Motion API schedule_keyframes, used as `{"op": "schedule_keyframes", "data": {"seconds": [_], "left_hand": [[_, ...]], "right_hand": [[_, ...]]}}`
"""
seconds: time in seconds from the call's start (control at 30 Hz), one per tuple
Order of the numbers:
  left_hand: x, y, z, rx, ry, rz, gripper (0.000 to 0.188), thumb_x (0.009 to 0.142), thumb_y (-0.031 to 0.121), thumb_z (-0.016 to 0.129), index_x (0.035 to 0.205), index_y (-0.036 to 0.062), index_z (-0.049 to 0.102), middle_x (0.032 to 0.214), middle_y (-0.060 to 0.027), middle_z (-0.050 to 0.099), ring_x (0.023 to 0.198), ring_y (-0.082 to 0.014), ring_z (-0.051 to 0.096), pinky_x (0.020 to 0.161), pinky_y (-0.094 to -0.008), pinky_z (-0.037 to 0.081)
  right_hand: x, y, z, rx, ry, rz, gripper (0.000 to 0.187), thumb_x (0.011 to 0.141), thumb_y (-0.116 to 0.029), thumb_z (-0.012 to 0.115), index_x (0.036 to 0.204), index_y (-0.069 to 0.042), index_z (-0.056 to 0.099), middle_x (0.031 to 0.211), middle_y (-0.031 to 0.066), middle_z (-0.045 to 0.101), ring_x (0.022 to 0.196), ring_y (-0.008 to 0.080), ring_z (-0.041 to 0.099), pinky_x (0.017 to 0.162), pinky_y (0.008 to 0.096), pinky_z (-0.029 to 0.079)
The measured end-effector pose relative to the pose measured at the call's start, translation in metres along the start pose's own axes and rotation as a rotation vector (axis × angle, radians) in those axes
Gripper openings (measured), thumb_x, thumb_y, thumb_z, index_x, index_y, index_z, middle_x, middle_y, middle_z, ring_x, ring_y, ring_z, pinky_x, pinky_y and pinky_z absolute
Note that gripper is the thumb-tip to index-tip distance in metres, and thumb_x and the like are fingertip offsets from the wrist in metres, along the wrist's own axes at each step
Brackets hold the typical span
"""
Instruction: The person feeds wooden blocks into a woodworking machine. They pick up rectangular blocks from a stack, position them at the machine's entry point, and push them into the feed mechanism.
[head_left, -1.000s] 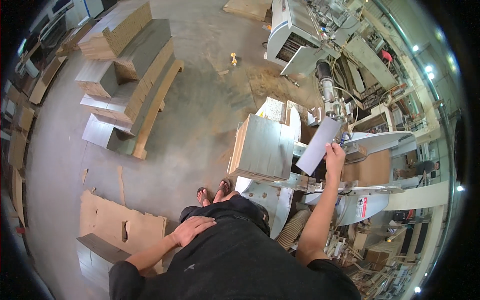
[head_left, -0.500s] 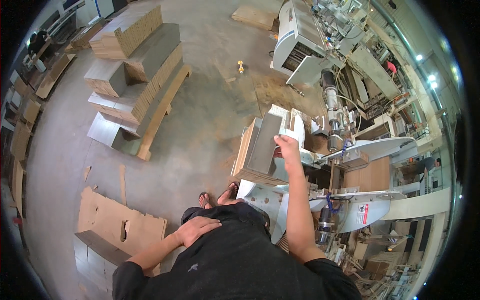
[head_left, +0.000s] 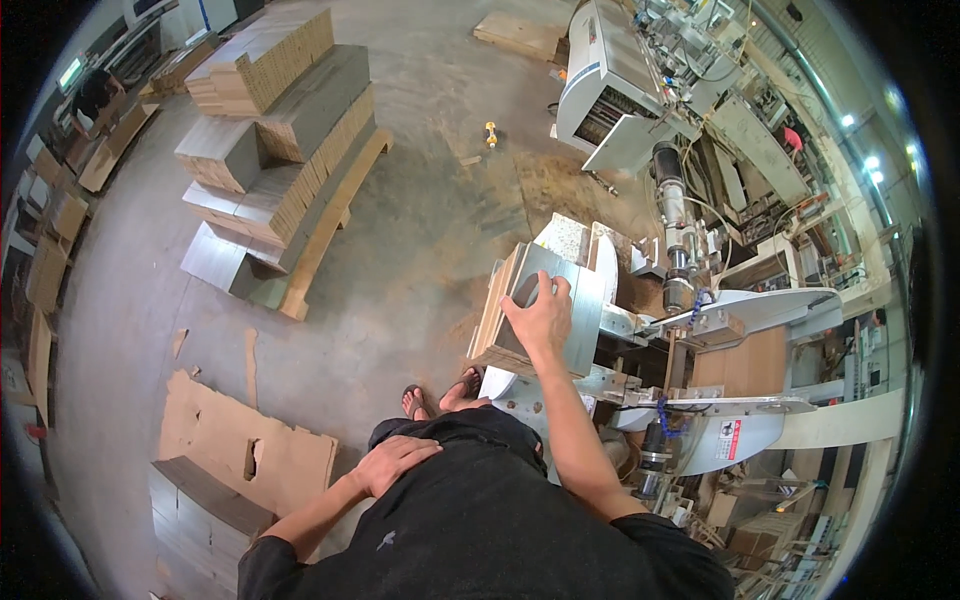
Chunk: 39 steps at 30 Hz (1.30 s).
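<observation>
Fingers (head_left: 545, 287) and thumb (head_left: 511, 311) of the right hand (head_left: 541, 325) arch apart over stacked boards (head_left: 583, 310), any grip impossible to tell, while the left hand (head_left: 397, 463) lies relaxed on the lap (head_left: 470, 445).

Directly beneath the right fingers (head_left: 546, 290), a plank stack (head_left: 582, 322). To their right, a machine's side plates (head_left: 770, 432), with boards (head_left: 745, 367) lying between. Ahead and rightward, a machine housing (head_left: 618, 75). Well to their left and farther ahead, more planks (head_left: 315, 120) on a pallet (head_left: 338, 225). Left and behind, a cardboard sheet (head_left: 295, 442) on the floor (head_left: 330, 350); nearer, left fingers (head_left: 420, 448) on the lap (head_left: 480, 430).
</observation>
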<state>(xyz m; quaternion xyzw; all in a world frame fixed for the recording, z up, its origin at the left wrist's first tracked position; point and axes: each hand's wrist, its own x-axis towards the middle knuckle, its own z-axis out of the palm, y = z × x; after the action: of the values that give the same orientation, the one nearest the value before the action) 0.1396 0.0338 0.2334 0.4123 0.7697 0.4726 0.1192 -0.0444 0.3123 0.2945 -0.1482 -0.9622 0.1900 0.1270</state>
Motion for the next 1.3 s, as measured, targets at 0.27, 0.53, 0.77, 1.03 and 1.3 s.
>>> {"op": "schedule_keyframes", "data": {"seconds": [0.27, 0.53, 0.77, 1.03, 1.3], "left_hand": [[0.003, -0.002, -0.001, -0.021, -0.019, -0.032, 0.055, 0.085, 0.034, 0.050, 0.131, 0.0044, 0.048, 0.130, -0.0149, 0.054, 0.118, -0.0331, 0.053, 0.098, -0.0430, 0.042], [0.011, -0.005, -0.007, -0.004, 0.004, -0.044, 0.053, 0.084, 0.034, 0.050, 0.126, 0.0009, 0.052, 0.126, -0.0169, 0.057, 0.113, -0.0336, 0.057, 0.096, -0.0417, 0.044], [0.023, -0.014, -0.005, -0.005, -0.072, -0.042, 0.050, 0.085, 0.030, 0.050, 0.125, -0.0001, 0.052, 0.126, -0.0188, 0.056, 0.113, -0.0353, 0.056, 0.096, -0.0428, 0.044], [0.037, -0.020, -0.004, -0.048, -0.131, -0.018, 0.051, 0.085, 0.030, 0.051, 0.126, -0.0002, 0.051, 0.128, -0.0196, 0.055, 0.114, -0.0362, 0.056, 0.096, -0.0445, 0.044], [0.046, -0.020, 0.005, -0.012, -0.117, 0.016, 0.051, 0.085, 0.029, 0.051, 0.126, -0.0001, 0.051, 0.126, -0.0198, 0.055, 0.112, -0.0360, 0.057, 0.094, -0.0440, 0.045]], "right_hand": [[-0.003, -0.007, -0.001, -0.009, -0.031, -0.056, 0.069, 0.069, -0.040, 0.076, 0.125, -0.006, 0.054, 0.119, 0.0181, 0.050, 0.109, 0.0349, 0.054, 0.086, 0.0454, 0.049], [0.013, 0.027, -0.036, 0.183, 0.109, -0.030, 0.062, 0.074, -0.043, 0.075, 0.116, 0.000, 0.059, 0.115, 0.0187, 0.056, 0.105, 0.0374, 0.058, 0.086, 0.0444, 0.049], [0.027, 0.148, -0.064, 0.174, 0.255, 0.256, 0.051, 0.079, -0.038, 0.072, 0.112, -0.001, 0.062, 0.110, 0.0184, 0.060, 0.098, 0.0358, 0.060, 0.085, 0.0422, 0.048], [0.024, 0.229, -0.068, 0.012, 0.197, 0.412, 0.047, 0.081, -0.035, 0.068, 0.114, -0.002, 0.063, 0.117, 0.0177, 0.060, 0.107, 0.0355, 0.058, 0.092, 0.0424, 0.045], [0.035, 0.289, -0.061, -0.160, 0.028, 0.557, 0.051, 0.083, -0.031, 0.065, 0.122, 0.002, 0.054, 0.118, 0.0222, 0.059, 0.111, 0.0393, 0.056, 0.093, 0.0455, 0.045]]}}
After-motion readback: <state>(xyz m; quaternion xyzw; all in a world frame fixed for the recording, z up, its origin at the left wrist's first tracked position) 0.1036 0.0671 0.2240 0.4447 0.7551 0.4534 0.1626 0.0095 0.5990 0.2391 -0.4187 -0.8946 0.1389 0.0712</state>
